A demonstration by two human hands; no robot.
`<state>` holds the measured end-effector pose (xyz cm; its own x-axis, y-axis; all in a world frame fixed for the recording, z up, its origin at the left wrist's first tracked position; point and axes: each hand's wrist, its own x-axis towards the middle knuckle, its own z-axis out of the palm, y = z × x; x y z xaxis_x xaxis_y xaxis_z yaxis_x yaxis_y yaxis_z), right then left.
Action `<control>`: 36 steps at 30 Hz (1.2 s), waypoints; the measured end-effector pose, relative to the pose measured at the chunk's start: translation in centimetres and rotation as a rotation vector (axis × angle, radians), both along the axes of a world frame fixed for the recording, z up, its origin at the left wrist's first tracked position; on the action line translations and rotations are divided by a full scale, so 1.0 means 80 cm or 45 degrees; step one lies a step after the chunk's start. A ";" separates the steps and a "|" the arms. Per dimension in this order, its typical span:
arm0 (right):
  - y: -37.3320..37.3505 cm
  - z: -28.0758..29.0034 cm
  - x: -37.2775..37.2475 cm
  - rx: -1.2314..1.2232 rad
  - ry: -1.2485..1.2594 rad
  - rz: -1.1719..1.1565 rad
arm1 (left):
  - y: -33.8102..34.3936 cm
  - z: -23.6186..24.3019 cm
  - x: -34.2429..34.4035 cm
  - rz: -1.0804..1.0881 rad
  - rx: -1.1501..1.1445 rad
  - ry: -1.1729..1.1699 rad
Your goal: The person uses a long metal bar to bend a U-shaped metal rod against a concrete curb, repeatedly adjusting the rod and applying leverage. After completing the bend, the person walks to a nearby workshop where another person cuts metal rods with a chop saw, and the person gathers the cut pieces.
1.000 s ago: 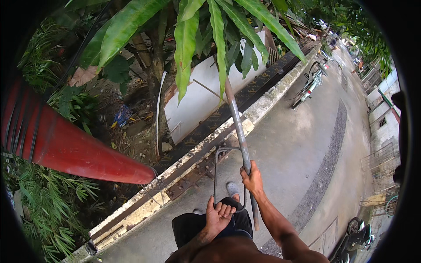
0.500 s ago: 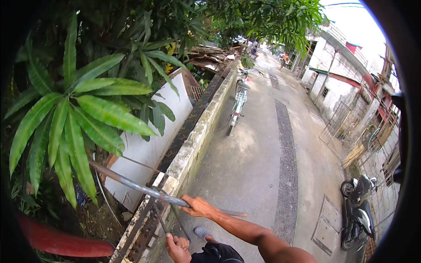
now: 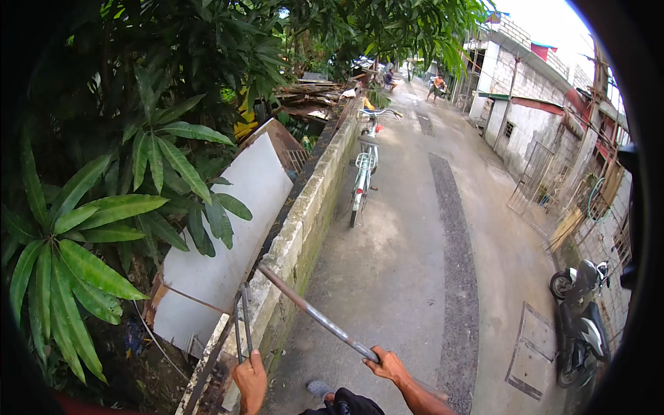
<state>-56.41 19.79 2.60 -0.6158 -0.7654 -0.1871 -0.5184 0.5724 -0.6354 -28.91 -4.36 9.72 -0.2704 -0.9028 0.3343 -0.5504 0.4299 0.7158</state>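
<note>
An outdoor lane, with greenery on one side and buildings on the other. Its concrete roadway [image 3: 387,277] runs from the bottom of the frame to the upper middle, with a dark, rough strip [image 3: 453,277] along it and a rectangular framed patch [image 3: 532,349] at the lower right. A low block wall [image 3: 297,232] edges the left side; beyond it, dense trees [image 3: 207,48] fill the upper left. Weathered buildings [image 3: 539,128] line the upper right beneath bright sky [image 3: 553,24]. A bicycle [image 3: 364,162] stands above centre, a motorcycle [image 3: 584,325] at the lower right (people [image 3: 437,86] appear far up the lane, small).
</note>
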 end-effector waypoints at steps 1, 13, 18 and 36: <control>0.012 -0.015 -0.012 0.011 0.015 -0.053 | -0.011 0.005 -0.014 -0.040 -0.042 -0.174; 0.145 -0.142 -0.058 0.112 -0.515 -0.590 | -0.054 -0.192 -0.120 -0.070 0.105 -0.733; 0.158 -0.171 -0.057 0.197 -0.564 -0.711 | -0.062 -0.213 -0.129 -0.016 0.180 -0.674; 0.060 -0.179 -0.129 0.198 -0.492 -0.251 | 0.031 -0.222 -0.092 0.380 0.576 -0.453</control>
